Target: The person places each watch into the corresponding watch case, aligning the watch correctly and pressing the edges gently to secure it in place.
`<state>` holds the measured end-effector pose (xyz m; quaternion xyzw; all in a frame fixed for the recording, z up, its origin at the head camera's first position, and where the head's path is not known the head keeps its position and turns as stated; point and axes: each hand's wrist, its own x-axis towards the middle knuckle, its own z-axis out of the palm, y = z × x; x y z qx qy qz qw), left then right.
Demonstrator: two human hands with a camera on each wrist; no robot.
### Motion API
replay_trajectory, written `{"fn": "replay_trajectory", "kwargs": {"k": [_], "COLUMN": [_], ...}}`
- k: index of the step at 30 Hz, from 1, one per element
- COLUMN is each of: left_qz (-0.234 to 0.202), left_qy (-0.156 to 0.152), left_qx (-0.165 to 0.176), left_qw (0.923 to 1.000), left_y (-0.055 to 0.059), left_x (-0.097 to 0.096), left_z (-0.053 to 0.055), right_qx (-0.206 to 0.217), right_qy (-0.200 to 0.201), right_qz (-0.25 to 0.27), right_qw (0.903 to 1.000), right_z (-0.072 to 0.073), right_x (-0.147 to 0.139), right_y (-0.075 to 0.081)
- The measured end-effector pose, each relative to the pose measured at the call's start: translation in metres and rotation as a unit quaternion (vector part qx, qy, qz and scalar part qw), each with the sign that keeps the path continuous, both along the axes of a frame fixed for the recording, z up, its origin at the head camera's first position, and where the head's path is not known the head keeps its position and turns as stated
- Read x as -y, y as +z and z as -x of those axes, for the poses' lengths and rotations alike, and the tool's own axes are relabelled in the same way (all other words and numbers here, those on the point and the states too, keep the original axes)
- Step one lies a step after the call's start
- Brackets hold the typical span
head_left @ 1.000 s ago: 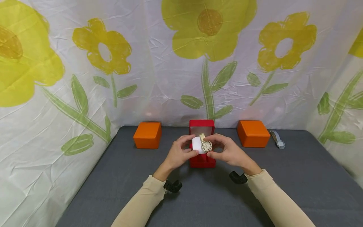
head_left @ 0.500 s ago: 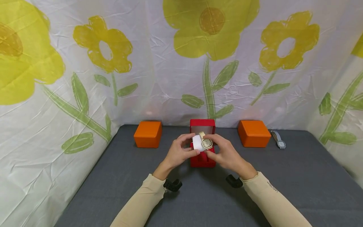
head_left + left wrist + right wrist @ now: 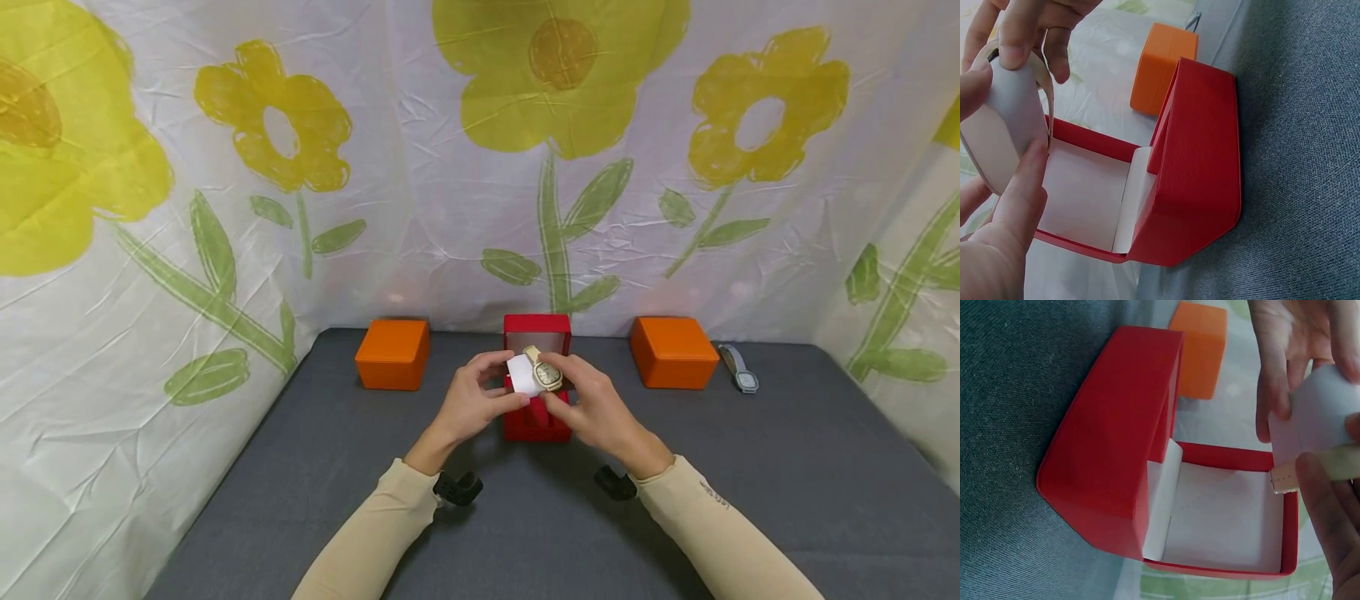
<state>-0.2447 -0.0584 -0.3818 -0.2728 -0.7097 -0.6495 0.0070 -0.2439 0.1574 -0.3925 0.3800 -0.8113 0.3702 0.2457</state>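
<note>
Pale curtain printed with yellow flowers hangs behind a bench covered in dark grey cloth. Near its far edge stand two orange boxes, a red box between them, lid raised at the back. Above the red box, a person holds a white cushion and a cream-strapped watch. The left hand's grip pinches the cushion between thumb and fingers; the right hand's grip pinches the watch at the cushion's right end. The watch's long axis slants from far left to near right, dial nearer the person and facing up; whether the strap fully encircles the cushion I cannot tell. Beside the right-hand orange box lies a grey-strapped watch, its dial end pointing towards the person.
</note>
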Motion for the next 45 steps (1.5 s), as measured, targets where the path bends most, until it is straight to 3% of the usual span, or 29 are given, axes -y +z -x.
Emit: {"fn": "replay_trajectory", "kwargs": {"k": [16, 21, 25, 28, 31, 34, 38, 41, 45], "left_qz": [0.001, -0.002, 0.002, 0.015, 0.031, 0.041, 0.046, 0.055, 0.068], "left_qy": [0.008, 0.021, 0.026, 0.013, -0.003, -0.022, -0.055, -0.075, -0.091], "left_qx": [-0.008, -0.017, -0.012, -0.002, 0.009, 0.019, 0.028, 0.035, 0.039], "left_qw": [0.9999, 0.9996, 0.9996, 0.9998, 0.9995, 0.9987, 0.997, 0.9951, 0.9928], "left_y": [-0.001, 0.0, 0.003, 0.007, 0.012, 0.016, 0.019, 0.02, 0.021], "left_x": [-0.002, -0.002, 0.0, 0.003, 0.008, 0.013, 0.017, 0.018, 0.019], "left_z": [-0.003, -0.004, -0.004, -0.003, -0.002, -0.001, 0.001, 0.001, 0.0], "right_qx": [0.008, -0.009, 0.003, 0.043, 0.11, 0.202, 0.303, 0.337, 0.331], "right_qy": [-0.038, -0.064, -0.079, -0.058, -0.01, 0.037, 0.088, 0.116, 0.12], "right_qz": [0.002, 0.008, 0.015, 0.017, 0.022, 0.025, 0.023, 0.018, 0.001], "right_qw": [0.9993, 0.9979, 0.9967, 0.9973, 0.9936, 0.9784, 0.9487, 0.9342, 0.936], "right_z": [-0.005, -0.006, -0.009, -0.008, -0.004, 0.002, 0.008, 0.011, 0.013], "right_x": [0.007, 0.01, 0.012, 0.008, 0.001, -0.008, -0.018, -0.022, -0.023], "right_y": [-0.004, -0.004, -0.002, 0.002, 0.007, 0.012, 0.015, 0.014, 0.01]}}
